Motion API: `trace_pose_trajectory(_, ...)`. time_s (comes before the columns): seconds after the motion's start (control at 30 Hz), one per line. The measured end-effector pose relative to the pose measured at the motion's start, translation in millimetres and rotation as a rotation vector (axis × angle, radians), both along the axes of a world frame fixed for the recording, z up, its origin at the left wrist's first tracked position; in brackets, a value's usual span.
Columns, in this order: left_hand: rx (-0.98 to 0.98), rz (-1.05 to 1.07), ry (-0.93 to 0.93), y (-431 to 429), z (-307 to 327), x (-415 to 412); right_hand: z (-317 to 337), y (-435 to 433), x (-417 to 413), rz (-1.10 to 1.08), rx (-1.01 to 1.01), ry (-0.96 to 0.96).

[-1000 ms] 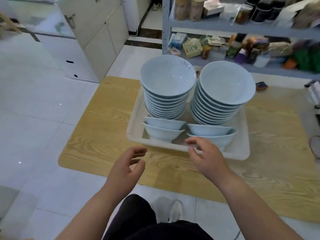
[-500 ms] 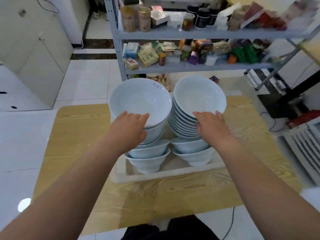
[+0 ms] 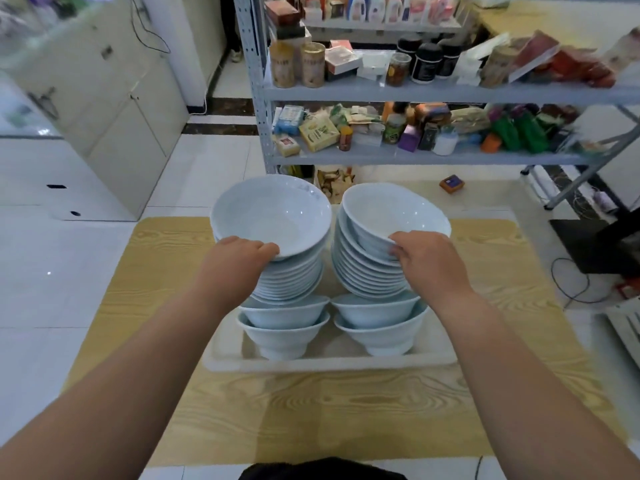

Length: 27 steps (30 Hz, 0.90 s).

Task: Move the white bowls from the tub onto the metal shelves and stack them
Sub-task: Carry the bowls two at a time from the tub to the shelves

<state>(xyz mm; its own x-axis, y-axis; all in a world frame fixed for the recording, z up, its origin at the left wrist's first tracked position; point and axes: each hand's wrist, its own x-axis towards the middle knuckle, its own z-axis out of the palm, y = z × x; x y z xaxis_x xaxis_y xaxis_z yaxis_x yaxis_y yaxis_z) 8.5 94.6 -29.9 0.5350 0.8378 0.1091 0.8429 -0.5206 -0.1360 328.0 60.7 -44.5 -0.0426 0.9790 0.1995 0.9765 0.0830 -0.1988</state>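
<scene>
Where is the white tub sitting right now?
In the head view the white tub sits at centre on the wood-grain mat, in front of the metal shelves, with two bowl stacks inside it.

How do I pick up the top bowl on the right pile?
Take the top bowl by its near rim, from your side, where the right hand holds it. The rim flares past the bowl below, leaving a lip to hook. The left hand holds the left top bowl likewise.
</scene>
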Motion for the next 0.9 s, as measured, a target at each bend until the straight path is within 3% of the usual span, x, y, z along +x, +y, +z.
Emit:
trace_pose_trajectory(0.27,0.235,0.197,-0.174,-55,24,10,5,-9,-3,0.232,0.251,0.009)
trace_pose_trajectory(0.43,0.346,0.444,-0.221,-122,39,-15,24,-17,-40,0.416,0.376,0.083)
trace_pose_trajectory(0.9,0.410,1.121,-0.180,-381,26,-193,28,-120,-323,1.107,0.367,0.164)
